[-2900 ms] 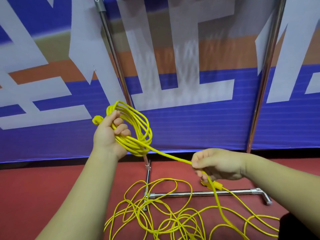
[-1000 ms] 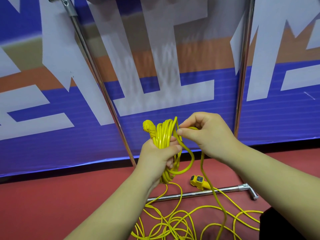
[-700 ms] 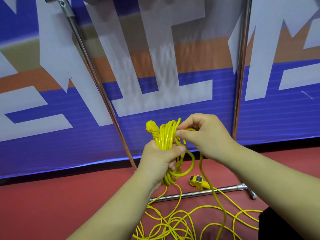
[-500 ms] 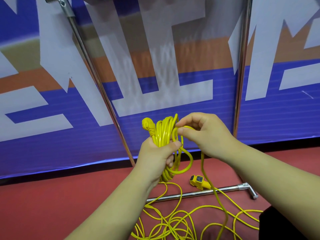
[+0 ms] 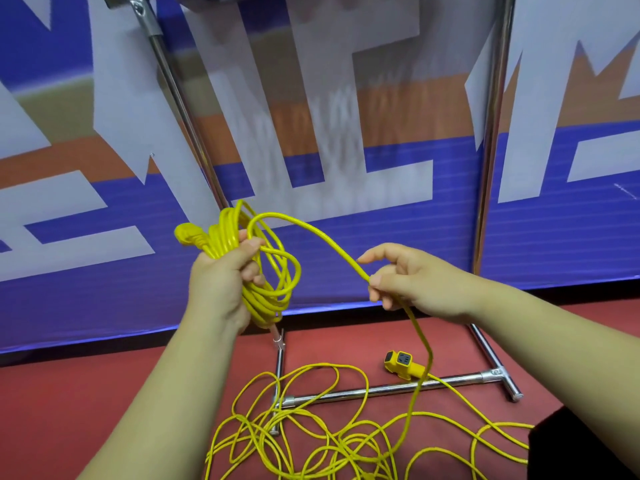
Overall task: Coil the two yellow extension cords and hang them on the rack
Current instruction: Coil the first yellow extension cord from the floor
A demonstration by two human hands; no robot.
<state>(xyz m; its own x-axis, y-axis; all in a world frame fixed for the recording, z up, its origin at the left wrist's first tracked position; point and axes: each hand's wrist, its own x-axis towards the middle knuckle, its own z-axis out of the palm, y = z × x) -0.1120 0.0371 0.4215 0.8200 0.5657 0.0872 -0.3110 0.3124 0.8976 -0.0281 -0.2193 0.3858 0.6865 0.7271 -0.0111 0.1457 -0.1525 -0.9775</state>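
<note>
My left hand [image 5: 221, 282] grips a bundle of coiled yellow cord [image 5: 266, 271] held upright, its yellow plug [image 5: 187, 234] sticking out at the upper left. From the coil's top a single strand [image 5: 322, 237] arcs right and down to my right hand [image 5: 412, 282], which pinches it between thumb and fingers. The strand then drops to a loose tangle of yellow cord [image 5: 311, 441] on the red floor. A yellow socket end [image 5: 401, 363] lies on the floor by the rack's base bar. The chrome rack [image 5: 490, 133] stands in front of me against the banner.
The rack's left upright [image 5: 180, 109] slants up to a joint at the top left. Its base bar [image 5: 388, 389] and feet lie on the red floor [image 5: 86, 403] under the loose cord. A blue, white and orange banner [image 5: 346, 133] fills the background. A dark shape [image 5: 581, 445] sits at the bottom right.
My right hand has moved away from the coil to the right and down, sliding along the strand and drawing out a new length. My left hand keeps its grip on the coil.
</note>
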